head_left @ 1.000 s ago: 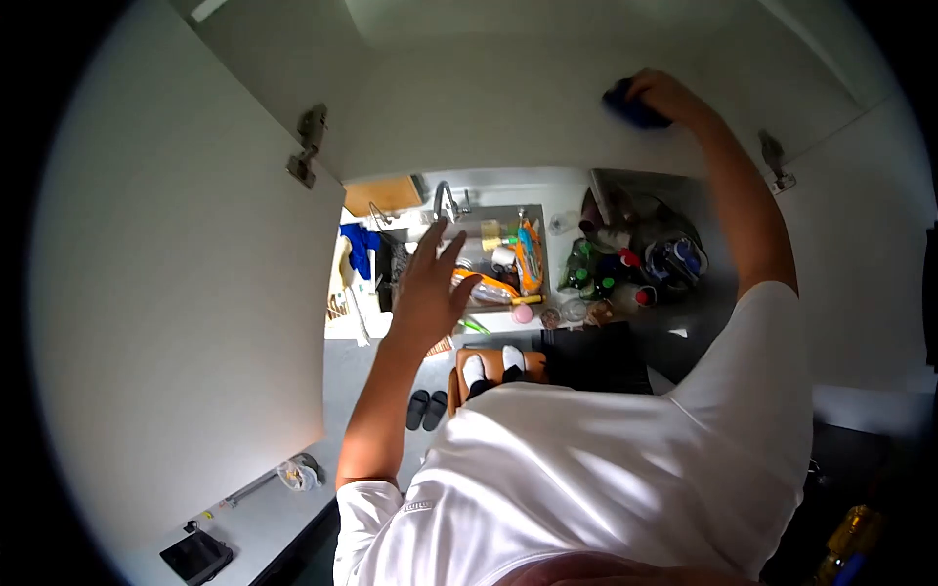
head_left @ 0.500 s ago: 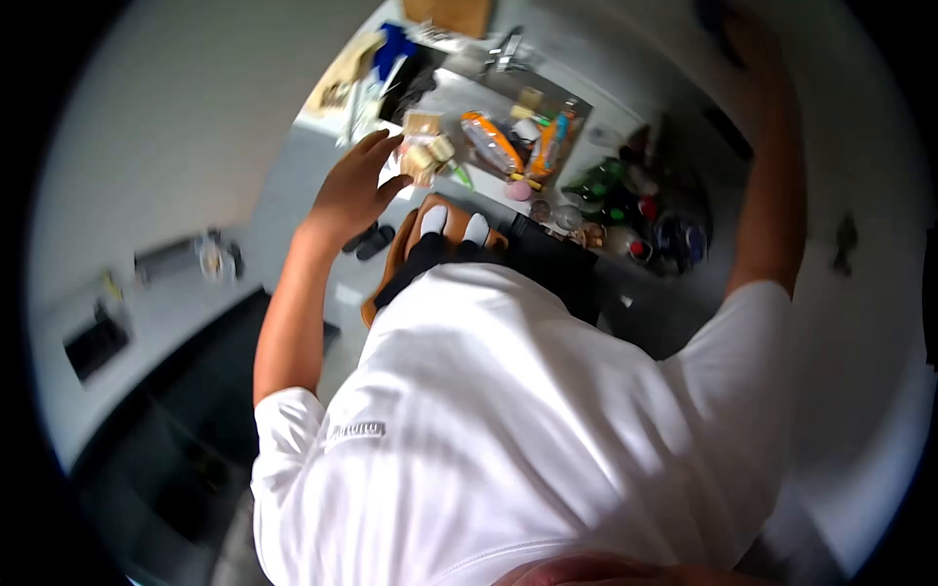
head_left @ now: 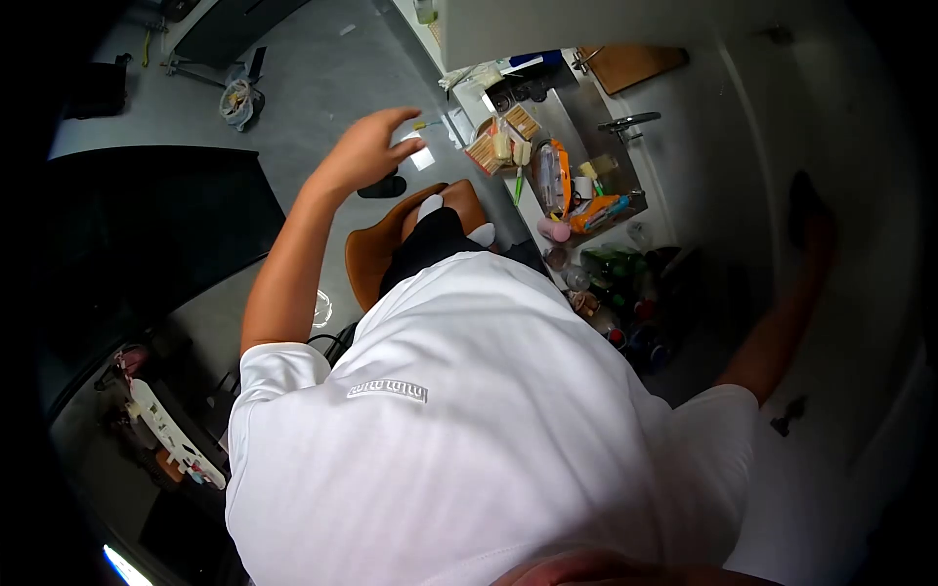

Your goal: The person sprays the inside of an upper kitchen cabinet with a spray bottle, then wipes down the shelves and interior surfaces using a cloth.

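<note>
My left hand hangs in the air over the floor, left of the counter. Its fingers and thumb are apart and nothing is in it. My right hand is raised at the far right against a pale upright surface. It holds a dark, cloth-like thing to that surface; shadow hides the fingers. Below me, my white-socked feet rest on a brown chair.
The sink holds orange packets and other items. Sponges, a pink cup and several bottles stand along the counter. A brown board lies behind the sink. A bagged bin stands on the floor.
My view has turned, so the counter now slants down to the right. My right hand with the dark thing has come lower along the pale surface. My left hand stays open.
</note>
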`<state>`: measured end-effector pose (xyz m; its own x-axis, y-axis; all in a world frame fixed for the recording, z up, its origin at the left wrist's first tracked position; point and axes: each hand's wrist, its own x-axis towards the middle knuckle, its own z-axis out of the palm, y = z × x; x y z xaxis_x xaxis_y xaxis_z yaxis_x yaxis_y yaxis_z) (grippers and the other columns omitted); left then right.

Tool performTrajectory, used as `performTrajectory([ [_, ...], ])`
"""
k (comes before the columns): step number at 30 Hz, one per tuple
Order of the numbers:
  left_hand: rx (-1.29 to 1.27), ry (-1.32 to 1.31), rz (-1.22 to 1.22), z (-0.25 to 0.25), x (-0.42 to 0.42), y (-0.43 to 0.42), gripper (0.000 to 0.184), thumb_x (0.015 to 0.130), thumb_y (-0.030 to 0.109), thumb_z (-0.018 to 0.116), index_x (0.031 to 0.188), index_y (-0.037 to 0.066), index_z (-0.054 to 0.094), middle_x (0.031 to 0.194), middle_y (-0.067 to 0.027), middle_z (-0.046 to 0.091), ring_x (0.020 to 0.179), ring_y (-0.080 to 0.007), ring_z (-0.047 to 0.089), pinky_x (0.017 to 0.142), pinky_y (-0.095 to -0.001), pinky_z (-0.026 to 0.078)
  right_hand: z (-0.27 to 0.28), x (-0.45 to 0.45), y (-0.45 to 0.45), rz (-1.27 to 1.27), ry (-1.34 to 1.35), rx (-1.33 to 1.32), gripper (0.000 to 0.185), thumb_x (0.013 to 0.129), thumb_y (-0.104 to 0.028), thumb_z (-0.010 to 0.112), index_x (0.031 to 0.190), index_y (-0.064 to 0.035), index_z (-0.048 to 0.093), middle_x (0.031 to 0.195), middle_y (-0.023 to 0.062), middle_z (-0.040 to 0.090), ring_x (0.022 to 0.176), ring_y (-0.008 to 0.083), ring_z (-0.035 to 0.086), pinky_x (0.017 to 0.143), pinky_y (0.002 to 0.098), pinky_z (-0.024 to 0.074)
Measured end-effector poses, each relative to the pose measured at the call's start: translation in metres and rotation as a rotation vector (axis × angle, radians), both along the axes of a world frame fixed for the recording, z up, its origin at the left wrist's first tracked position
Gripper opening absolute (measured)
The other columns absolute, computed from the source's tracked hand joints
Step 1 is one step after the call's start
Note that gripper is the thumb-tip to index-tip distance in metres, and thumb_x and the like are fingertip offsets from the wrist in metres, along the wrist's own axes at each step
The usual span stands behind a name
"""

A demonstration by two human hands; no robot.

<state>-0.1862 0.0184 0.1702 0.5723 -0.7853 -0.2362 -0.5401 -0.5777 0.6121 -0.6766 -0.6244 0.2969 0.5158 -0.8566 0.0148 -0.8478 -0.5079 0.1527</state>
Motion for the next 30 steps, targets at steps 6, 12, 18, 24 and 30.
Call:
performTrajectory([
  [6, -0.077, 0.204, -0.127, 0.016, 0.008, -0.021, 0.053, 0.099, 0.027, 0.074, 0.145, 0.006, 0.06, 0.141, -0.0213, 0.065, 0.126, -0.0358, 0.065, 0.102, -0.0449, 0.055, 0.027, 0.119, 0.148, 0.171, -0.155, 0.128, 0.05, 0.098, -0.035, 0.056, 0.134, -0.0014, 0.067, 0.13, 0.0245, 0.069, 0.121, 0.0414, 0.065, 0.106, 0.0465, 0.0491],
  [12, -0.219, 0.61, -0.126, -0.004, 0.005, -0.027, 0.069, 0.098, 0.028, 0.078, 0.153, -0.001, 0.049, 0.145, -0.0224, 0.06, 0.136, -0.0319, 0.057, 0.112, -0.0419, 0.05, -0.057, 0.229, 0.307, 0.122, -0.949, 1.101, 0.05, 0.085, -0.022, 0.069, 0.13, 0.0003, 0.068, 0.114, 0.0103, 0.07, 0.103, 0.0181, 0.066, 0.094, 0.0328, 0.0526],
  [18, -0.461, 1.059, 0.108, -0.039, 0.003, -0.012, 0.08, 0.091, 0.025, 0.086, 0.153, -0.003, 0.044, 0.138, -0.0188, 0.063, 0.13, -0.0253, 0.059, 0.111, -0.0383, 0.049, -0.152, 0.36, 0.46, -0.063, -1.16, 1.699, 0.043, 0.093, -0.001, 0.068, 0.136, 0.0036, 0.064, 0.121, 0.0105, 0.07, 0.108, 0.0164, 0.068, 0.097, 0.0306, 0.0541],
  [24, -0.513, 1.286, 0.504, -0.078, 0.024, 0.032, 0.059, 0.086, 0.009, 0.086, 0.137, 0.0, 0.059, 0.125, -0.0128, 0.07, 0.109, -0.0235, 0.071, 0.098, -0.0379, 0.058, -0.164, 0.401, 0.495, 0.068, -0.957, 1.897, 0.053, 0.103, -0.006, 0.063, 0.154, -0.0011, 0.05, 0.138, 0.0148, 0.063, 0.123, 0.0177, 0.061, 0.1, 0.031, 0.0528],
  [30, -0.758, 1.353, 0.818, -0.074, 0.046, 0.073, 0.057, 0.087, 0.011, 0.082, 0.138, 0.0, 0.059, 0.125, -0.0144, 0.071, 0.11, -0.0276, 0.072, 0.094, -0.0419, 0.06, -0.177, 0.438, 0.459, 0.269, -0.757, 1.833, 0.059, 0.104, -0.01, 0.063, 0.159, -0.0048, 0.044, 0.151, 0.0183, 0.057, 0.122, 0.0233, 0.066, 0.101, 0.034, 0.0539],
])
